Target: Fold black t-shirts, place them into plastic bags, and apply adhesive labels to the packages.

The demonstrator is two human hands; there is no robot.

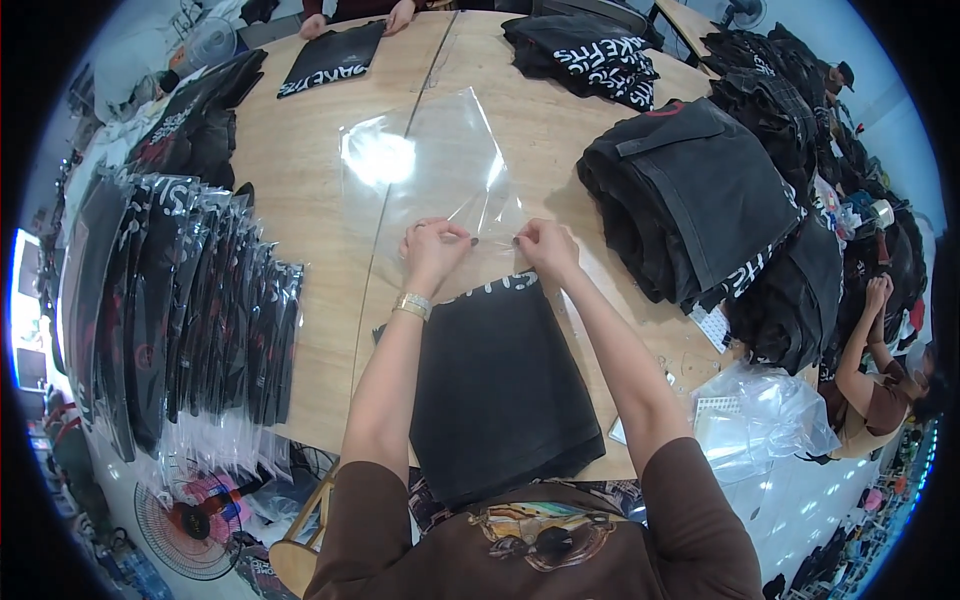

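A clear plastic bag (445, 165) lies flat on the wooden table, catching a bright glare on its left half. My left hand (436, 250), with a watch at the wrist, pinches the bag's near edge. A short gap to the right, my right hand (547, 247) pinches the same edge between thumb and fingers. Below both hands, between my forearms, rests a folded black garment (500, 390) with white lettering along its far end. The garment's near end reaches the table edge by my body.
Bagged black garments (190, 300) stand in a row at left. A tall pile of folded black garments (680, 190) is at right, with loose clear bags (765, 425) nearer me. Across the table, another person's hands (400, 15) touch a black garment (335, 60). A fan (190, 520) stands lower left.
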